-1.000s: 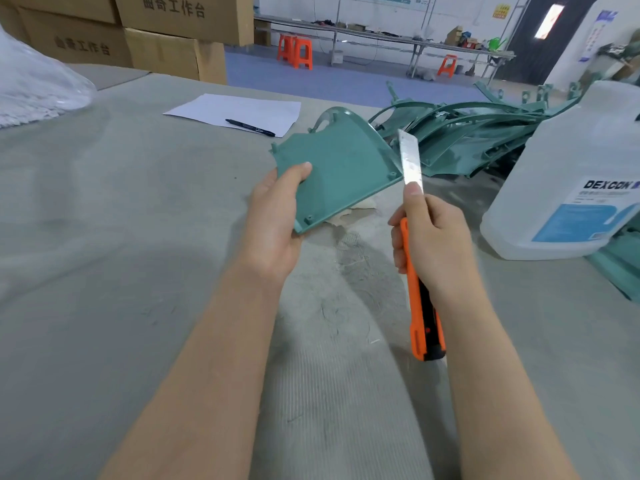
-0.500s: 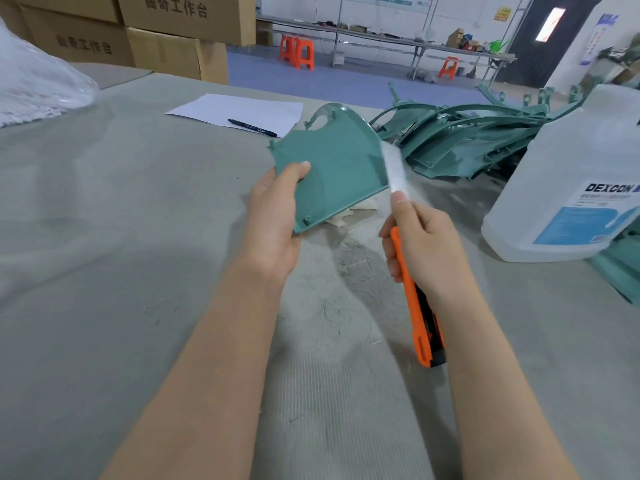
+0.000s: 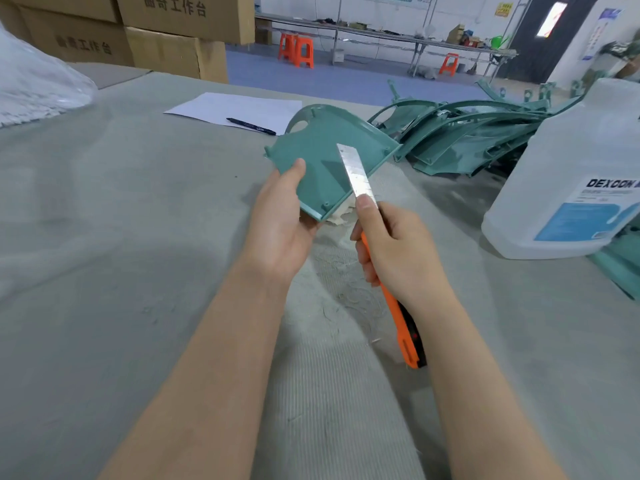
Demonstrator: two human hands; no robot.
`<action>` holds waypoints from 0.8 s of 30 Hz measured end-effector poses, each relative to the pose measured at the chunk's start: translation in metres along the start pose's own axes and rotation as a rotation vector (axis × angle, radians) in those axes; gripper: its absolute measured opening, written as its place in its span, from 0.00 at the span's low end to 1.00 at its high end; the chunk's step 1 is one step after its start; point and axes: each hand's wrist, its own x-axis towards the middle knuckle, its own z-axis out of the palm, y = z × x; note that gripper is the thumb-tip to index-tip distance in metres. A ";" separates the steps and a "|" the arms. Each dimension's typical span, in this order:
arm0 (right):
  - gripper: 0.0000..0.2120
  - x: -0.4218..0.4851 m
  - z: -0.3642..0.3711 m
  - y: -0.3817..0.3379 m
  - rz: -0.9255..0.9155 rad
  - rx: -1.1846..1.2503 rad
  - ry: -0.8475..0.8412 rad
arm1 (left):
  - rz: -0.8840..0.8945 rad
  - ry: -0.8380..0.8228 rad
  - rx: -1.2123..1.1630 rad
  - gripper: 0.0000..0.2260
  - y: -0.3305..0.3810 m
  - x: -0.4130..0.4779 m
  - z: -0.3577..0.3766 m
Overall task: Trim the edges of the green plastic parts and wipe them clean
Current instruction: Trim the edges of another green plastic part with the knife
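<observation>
My left hand (image 3: 280,223) holds a flat green plastic part (image 3: 322,150) by its near left corner, thumb on top, tilted up above the table. My right hand (image 3: 398,251) grips an orange utility knife (image 3: 403,327), thumb pressed near the base of the long extended blade (image 3: 356,174). The blade lies across the part's lower right edge, pointing up and left. A pile of more green plastic parts (image 3: 467,140) lies at the back right. A crumpled whitish cloth (image 3: 337,216) peeks out under the held part.
A large translucent jug labelled DEXCON (image 3: 575,174) stands at the right. A sheet of paper (image 3: 235,107) with a black pen (image 3: 251,126) lies behind. Cardboard boxes (image 3: 138,32) and a plastic bag (image 3: 38,84) sit at the far left. Shavings litter the grey felt table (image 3: 104,237).
The knife blade has swept from beside the part's far right corner down and left along its right edge, and now lies over the part's face. The left hand keeps its hold.
</observation>
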 end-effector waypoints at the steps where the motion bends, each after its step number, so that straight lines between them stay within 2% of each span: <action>1: 0.23 0.000 0.000 0.000 -0.005 -0.008 -0.002 | -0.013 -0.007 -0.016 0.12 0.000 -0.001 0.000; 8: 0.22 -0.005 0.013 -0.001 -0.115 -0.105 -0.107 | -0.074 0.016 -0.145 0.15 -0.002 0.001 0.005; 11: 0.21 -0.006 0.017 -0.001 -0.135 -0.120 -0.126 | -0.128 -0.027 -0.193 0.10 -0.001 0.002 0.005; 18: 0.24 -0.003 0.009 -0.002 -0.109 -0.090 0.004 | -0.089 0.017 -0.217 0.14 0.000 0.000 0.007; 24: 0.26 -0.003 0.010 -0.002 -0.110 -0.116 0.029 | -0.065 0.053 -0.259 0.15 -0.001 0.000 0.010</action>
